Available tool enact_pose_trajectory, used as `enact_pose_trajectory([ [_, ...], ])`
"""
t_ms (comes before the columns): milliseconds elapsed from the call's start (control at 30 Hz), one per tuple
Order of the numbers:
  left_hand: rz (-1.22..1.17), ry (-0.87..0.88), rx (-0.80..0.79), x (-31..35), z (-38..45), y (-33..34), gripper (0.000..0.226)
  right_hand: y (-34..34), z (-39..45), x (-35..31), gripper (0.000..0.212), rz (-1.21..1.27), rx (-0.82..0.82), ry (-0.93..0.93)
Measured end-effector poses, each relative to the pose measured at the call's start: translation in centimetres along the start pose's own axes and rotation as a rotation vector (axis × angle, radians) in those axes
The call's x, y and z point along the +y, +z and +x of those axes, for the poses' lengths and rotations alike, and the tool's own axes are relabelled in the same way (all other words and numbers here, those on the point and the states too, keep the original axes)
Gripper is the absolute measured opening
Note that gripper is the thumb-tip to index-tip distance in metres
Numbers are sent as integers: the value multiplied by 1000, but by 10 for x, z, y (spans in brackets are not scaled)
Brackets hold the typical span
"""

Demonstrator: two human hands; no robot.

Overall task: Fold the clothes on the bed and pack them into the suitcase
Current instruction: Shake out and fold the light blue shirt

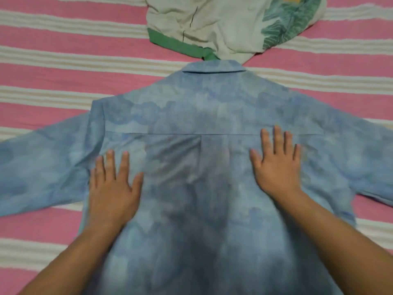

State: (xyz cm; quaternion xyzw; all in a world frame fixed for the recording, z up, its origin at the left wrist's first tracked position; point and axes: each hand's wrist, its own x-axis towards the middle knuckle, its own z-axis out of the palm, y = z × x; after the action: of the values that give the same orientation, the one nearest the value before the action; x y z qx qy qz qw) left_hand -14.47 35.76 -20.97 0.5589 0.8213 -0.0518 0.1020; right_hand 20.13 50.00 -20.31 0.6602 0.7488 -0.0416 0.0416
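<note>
A blue patterned shirt [204,128] lies back-up and spread flat on the bed [53,67], which has a pink and cream striped cover; its collar is at the far side and its sleeves stretch out left and right. The left hand [112,186] and the right hand [278,162] both rest palm-down on the shirt's back with fingers straight and spread, grasping nothing. Just beyond the collar lies a crumpled cream garment [214,22] with green trim and a leaf print.

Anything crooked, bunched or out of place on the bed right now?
Mostly tidy. The blue shirt lies flat, back up, sleeves spread, both hands pressing it. The one oddity: a crumpled cream garment with green trim lies unfolded at the shirt's collar, which seems to overlap its edge.
</note>
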Motion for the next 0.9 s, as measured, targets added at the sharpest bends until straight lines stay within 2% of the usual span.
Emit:
enact_pose_trajectory([
  [100,61,41,-67,-54,2,9,73,9,3,40,78,-3,-80,53],
  [233,-58,-60,0,-9,-14,-5,69,-23,-45,6,70,81,40,41],
  [267,-89,-21,45,6,-34,-6,66,-25,-78,-1,66,92,65,-19],
  [333,-85,234,52,28,-99,8,64,-13,-161,2,62,85,10,-105],
  [400,-28,429,-33,22,-177,32,65,7,-244,37,64,1,-86,37],
  [433,5,427,-70,7,-209,44,66,11,-281,61,67,-46,-144,159],
  [500,44,259,-119,-34,-250,57,69,13,-332,104,73,-84,-267,359],
  [600,40,70,-229,-68,-281,49,70,-5,-352,130,76,-63,-436,517],
  [667,29,13,-295,-63,-288,40,69,-15,-348,130,73,-45,-367,432],
  [700,42,-19,-324,-58,-290,38,70,-19,-348,130,70,-65,-331,312],
  [767,87,-113,-393,-42,-292,28,72,-31,-358,133,67,-150,-435,58],
  [800,117,-147,-424,-33,-292,22,73,-30,-368,147,67,-188,-557,36],
  [833,167,-169,-436,-24,-289,13,72,-35,-374,162,66,-189,-652,121],
  [900,258,-202,-540,5,-280,-9,61,-42,-376,199,63,-137,-585,417],
])
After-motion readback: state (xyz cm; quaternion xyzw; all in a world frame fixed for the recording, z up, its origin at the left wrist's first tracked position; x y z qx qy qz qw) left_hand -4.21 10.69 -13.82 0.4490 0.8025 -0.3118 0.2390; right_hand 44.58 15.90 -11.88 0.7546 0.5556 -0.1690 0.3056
